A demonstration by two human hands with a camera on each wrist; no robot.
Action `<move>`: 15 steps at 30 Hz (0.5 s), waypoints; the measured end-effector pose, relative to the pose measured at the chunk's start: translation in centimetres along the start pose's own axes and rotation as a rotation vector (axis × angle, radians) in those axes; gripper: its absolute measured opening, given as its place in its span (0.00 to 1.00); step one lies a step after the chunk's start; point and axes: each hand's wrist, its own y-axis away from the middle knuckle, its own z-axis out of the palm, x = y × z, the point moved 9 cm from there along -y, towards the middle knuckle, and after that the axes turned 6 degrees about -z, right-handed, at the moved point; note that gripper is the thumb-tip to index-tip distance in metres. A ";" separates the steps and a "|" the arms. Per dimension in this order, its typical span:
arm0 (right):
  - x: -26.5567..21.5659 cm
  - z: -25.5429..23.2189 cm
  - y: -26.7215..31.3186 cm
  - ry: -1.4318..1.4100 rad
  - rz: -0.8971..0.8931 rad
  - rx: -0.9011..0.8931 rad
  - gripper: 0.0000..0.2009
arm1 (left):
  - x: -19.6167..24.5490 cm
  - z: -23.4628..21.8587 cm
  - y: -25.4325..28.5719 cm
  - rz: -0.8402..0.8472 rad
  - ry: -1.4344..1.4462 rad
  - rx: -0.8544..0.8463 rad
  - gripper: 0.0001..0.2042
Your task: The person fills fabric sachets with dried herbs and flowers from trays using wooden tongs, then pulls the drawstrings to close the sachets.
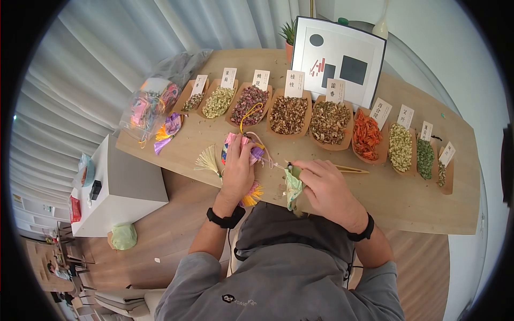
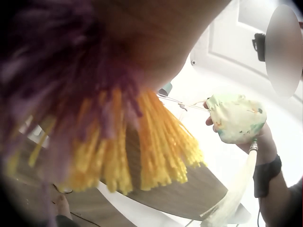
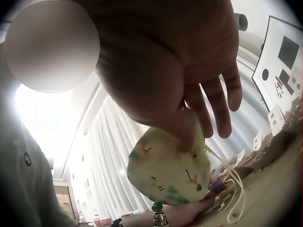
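Note:
My right hand (image 1: 326, 187) pinches a pale green drawstring sachet (image 1: 293, 187) by its gathered top, in front of my body. In the right wrist view the sachet (image 3: 165, 165) shows green and orange specks, with a green bead (image 3: 157, 206) below it. A pale tassel (image 2: 232, 189) hangs from it in the left wrist view. My left hand (image 1: 238, 166) has its fingers curled over pink and purple sachets (image 1: 257, 154) at the table's front edge. A yellow and purple tassel (image 1: 251, 195) lies under that wrist. Thin cords (image 1: 270, 160) run between the two hands.
Paper trays of dried herbs, among them red petals (image 1: 367, 136), stand in an arc behind the hands, each with a label card. Wooden tweezers (image 1: 350, 169) lie right of the right hand. A bag of cords (image 1: 152, 109) and another purple sachet (image 1: 170, 125) lie at the left.

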 end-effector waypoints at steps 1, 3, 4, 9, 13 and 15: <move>0.1 0.3 0.1 0.000 0.000 -0.001 0.12 | 0.1 -0.2 -0.1 -0.003 0.060 -0.009 0.25; 0.6 0.5 0.3 -0.061 0.039 0.071 0.08 | 0.4 -0.6 -0.1 -0.009 0.120 -0.017 0.27; 0.6 0.7 0.2 -0.064 0.038 0.067 0.08 | 1.4 -1.2 -0.1 0.027 0.108 -0.039 0.30; 0.9 1.6 -0.5 -0.152 0.084 0.036 0.08 | 4.2 -3.2 0.2 0.160 0.115 -0.030 0.26; 0.5 1.8 -1.1 -0.131 0.030 0.047 0.13 | 4.9 -1.0 -0.7 0.303 0.178 -0.184 0.16; 0.6 1.8 -1.1 -0.115 0.049 0.022 0.12 | 4.9 -0.6 -0.9 0.337 0.174 -0.169 0.08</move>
